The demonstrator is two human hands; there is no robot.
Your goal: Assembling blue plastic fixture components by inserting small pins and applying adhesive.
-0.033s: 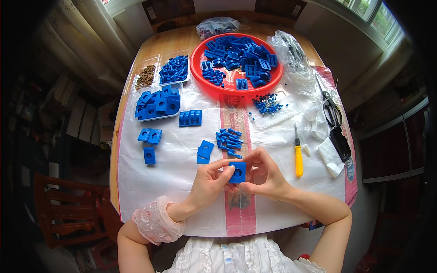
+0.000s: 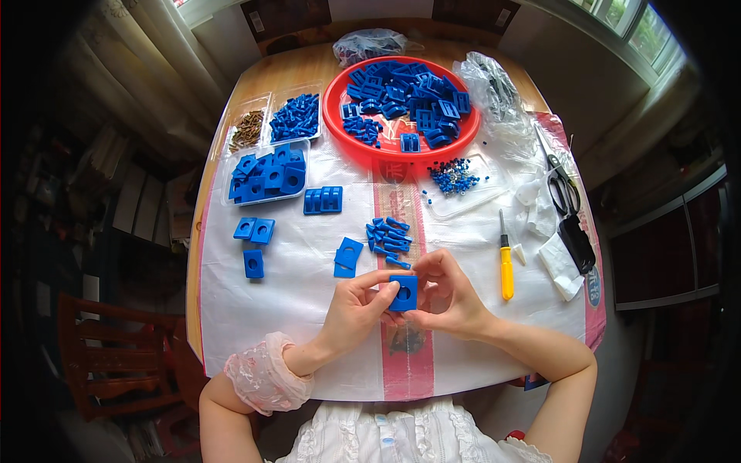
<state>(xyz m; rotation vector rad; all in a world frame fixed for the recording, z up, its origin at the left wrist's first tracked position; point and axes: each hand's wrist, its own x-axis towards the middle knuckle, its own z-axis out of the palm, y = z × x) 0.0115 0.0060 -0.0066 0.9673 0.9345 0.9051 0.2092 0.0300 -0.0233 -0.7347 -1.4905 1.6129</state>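
A blue square plastic plate with a round hole [image 2: 404, 294] is held upright between my two hands, over the front middle of the table. My left hand [image 2: 356, 304] pinches its left side, the thumb lying across the front face by the hole. On the other side my right hand [image 2: 450, 299] grips the right edge, thumb low and fingers curled behind. Just beyond the fingers lies a heap of small blue tapered plastic pieces [image 2: 387, 236]. Two flat blue plates [image 2: 347, 257] overlap to the left of that heap.
A red round basin [image 2: 333, 127] of blue parts stands at the back. Clear boxes hold blue plates [image 2: 262, 179], small blue pieces [image 2: 296, 116] and brass-coloured screws [image 2: 247, 130]. Small blue-and-silver parts [image 2: 454, 177], a yellow-handled screwdriver [image 2: 506, 274] and scissors [image 2: 563, 189] lie to the right.
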